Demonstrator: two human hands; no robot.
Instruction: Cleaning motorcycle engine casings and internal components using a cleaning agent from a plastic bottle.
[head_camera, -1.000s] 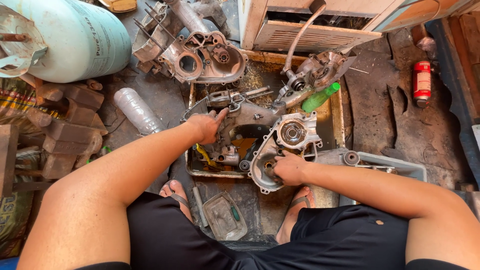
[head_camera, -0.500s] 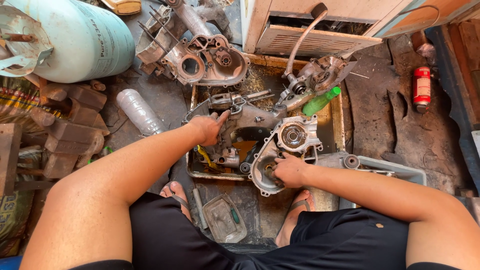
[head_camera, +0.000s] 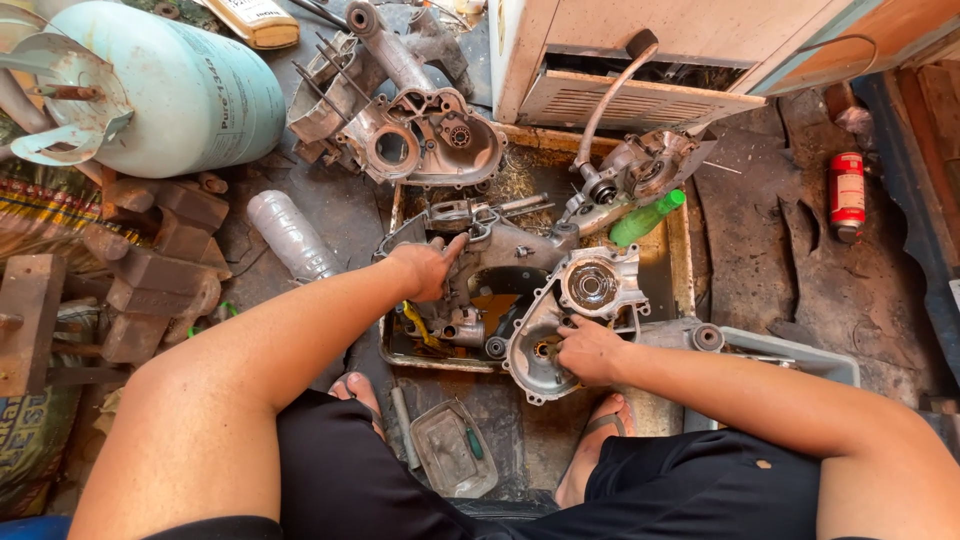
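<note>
I sit over a shallow metal tray (head_camera: 682, 262) that holds greasy engine crankcase parts. My left hand (head_camera: 428, 268) rests on the dark crankcase half (head_camera: 505, 250) in the tray's middle, fingers bent over its edge. My right hand (head_camera: 588, 349) grips the lower rim of a grey engine cover (head_camera: 570, 315) with a round bearing seat (head_camera: 590, 285). A green plastic bottle (head_camera: 645, 218) lies in the tray beside another engine piece with a long curved lever (head_camera: 640, 160).
A second crankcase (head_camera: 420, 135) lies beyond the tray. A pale gas cylinder (head_camera: 170, 90) is at far left, with bricks (head_camera: 150, 260) and a clear bottle (head_camera: 290, 235) below it. A red can (head_camera: 847, 190) lies right. A small dish with a screwdriver (head_camera: 455, 448) sits between my feet.
Both hands stay on the same parts. The view has shifted slightly; my left fingers have spread a little on the crankcase.
</note>
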